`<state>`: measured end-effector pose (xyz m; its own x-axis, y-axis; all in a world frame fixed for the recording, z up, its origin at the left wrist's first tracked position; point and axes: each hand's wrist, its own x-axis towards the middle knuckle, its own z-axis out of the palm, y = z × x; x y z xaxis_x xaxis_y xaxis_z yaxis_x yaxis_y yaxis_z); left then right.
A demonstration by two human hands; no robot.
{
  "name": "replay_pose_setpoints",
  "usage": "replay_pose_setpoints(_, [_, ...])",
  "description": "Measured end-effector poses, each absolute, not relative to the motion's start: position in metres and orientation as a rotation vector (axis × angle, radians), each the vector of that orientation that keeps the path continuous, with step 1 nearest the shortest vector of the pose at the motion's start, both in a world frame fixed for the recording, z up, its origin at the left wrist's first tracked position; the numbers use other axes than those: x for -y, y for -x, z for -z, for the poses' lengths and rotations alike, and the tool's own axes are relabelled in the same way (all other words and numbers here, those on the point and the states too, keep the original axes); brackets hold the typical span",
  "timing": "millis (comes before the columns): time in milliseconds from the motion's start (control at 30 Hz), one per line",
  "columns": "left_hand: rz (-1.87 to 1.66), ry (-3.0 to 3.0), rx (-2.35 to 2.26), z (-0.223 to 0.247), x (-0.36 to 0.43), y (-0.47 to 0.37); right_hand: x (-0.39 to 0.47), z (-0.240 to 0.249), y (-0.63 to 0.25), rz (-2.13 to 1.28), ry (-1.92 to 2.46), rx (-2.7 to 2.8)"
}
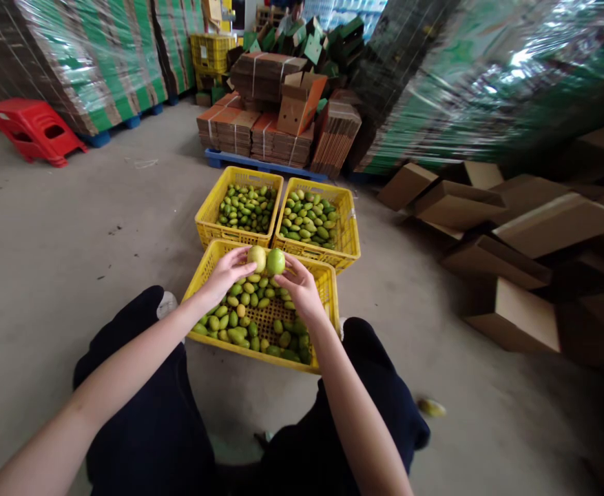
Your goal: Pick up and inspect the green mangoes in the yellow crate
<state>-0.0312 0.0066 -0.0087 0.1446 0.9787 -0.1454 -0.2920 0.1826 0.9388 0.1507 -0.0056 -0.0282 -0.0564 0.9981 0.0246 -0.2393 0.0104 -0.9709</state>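
Observation:
Between the fingers of my left hand (229, 272) is a pale yellow-green mango (257, 258). Right beside it, a brighter green mango (275, 262) sits in the grip of my right hand (300, 286). Both fruits are held up side by side above the far part of the near yellow crate (327, 275). Inside that crate lie several green and yellowish mangoes (234, 320), with part of its perforated floor showing in the middle. My forearms cover some of its sides.
Two more yellow crates, left (206, 213) and right (353, 238), stand just beyond with mangoes inside. Flattened cartons rest on a blue pallet (219, 158) behind. A red stool (33, 131) is at left, open cardboard boxes (518, 313) at right. One mango (430, 407) lies on the floor.

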Motion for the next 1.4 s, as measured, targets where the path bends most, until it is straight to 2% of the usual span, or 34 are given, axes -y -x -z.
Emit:
replay_pose_setpoints(267, [-1.103, -0.654, -0.85, 0.012, -0.014, 0.034, 0.007, 0.025, -0.147, -1.438, 0.929, 0.95])
replay_pose_setpoints(467, [-0.947, -0.831, -0.812, 0.017, -0.01, 0.032, 0.01, 0.027, -0.139, -1.38, 1.026, 1.047])
replay_pose_setpoints(1100, [-1.029, -0.641, -0.874, 0.021, -0.019, 0.038, 0.007, 0.033, -0.143, -1.404, 1.026, 0.959])
replay_pose_setpoints(1400, [-0.933, -0.849, -0.918, 0.014, -0.012, 0.033, 0.008, 0.032, -0.139, -1.434, 1.007, 1.005])
